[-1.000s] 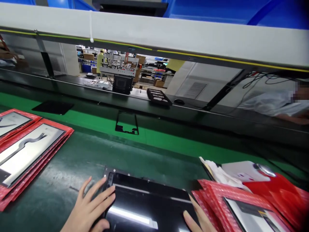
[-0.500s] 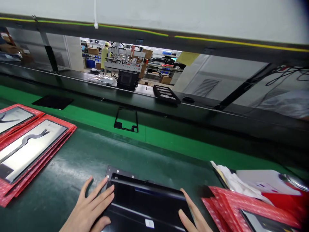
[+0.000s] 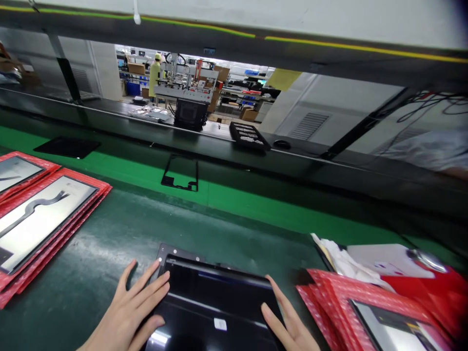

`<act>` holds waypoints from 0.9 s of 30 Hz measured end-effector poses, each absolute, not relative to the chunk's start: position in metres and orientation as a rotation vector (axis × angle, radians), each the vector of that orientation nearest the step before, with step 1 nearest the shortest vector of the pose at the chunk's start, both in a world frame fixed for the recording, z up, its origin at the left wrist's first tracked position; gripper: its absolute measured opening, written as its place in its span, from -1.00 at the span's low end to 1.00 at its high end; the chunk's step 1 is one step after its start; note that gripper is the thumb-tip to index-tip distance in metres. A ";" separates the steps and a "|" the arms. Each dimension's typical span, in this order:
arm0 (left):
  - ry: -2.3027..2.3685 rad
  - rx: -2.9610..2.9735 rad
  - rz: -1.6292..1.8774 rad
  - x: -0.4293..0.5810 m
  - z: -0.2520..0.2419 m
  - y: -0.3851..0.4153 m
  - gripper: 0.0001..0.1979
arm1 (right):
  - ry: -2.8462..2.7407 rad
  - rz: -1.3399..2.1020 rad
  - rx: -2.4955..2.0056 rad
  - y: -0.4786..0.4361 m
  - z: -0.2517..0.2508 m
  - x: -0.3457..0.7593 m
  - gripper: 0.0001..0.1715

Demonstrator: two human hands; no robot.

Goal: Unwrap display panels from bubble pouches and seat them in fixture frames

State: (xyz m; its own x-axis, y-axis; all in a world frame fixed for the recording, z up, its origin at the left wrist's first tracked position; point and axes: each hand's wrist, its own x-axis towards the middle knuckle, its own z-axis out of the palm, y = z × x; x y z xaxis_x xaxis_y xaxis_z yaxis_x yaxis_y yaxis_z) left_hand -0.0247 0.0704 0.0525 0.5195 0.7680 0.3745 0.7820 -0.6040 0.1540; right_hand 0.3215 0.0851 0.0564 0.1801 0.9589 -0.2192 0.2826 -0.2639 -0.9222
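On green mat, black panel crosswise.

Panel between tray stacks left, right

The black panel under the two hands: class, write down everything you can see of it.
The black panel is a flat, glossy rectangle, glass-like, mirroring strips of light. It lies on the dark green mat, its near part cut off by the picture's edge. A matt black frame with small pale dots shows at its far left corner. A small white sticker sits on its surface. The left hand lies flat on its left edge, the right hand on its right edge.
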 end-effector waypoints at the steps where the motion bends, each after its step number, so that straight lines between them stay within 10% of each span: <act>1: -1.385 -2.724 -0.617 -0.025 0.053 0.070 -0.49 | -1.178 1.096 -1.703 0.085 0.059 0.318 -0.02; 27: -1.751 -2.775 -0.728 -0.032 0.028 0.064 -0.47 | -1.084 1.035 -1.591 0.075 0.055 0.302 -0.07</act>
State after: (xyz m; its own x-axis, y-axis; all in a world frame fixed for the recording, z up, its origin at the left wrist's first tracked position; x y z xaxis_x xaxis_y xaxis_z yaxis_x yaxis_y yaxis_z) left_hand -0.0320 0.0637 0.0280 0.3708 0.8972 0.2400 0.8027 -0.4396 0.4030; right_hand 0.3021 0.0749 0.0549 0.2586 0.9560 -0.1383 0.1827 -0.1890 -0.9648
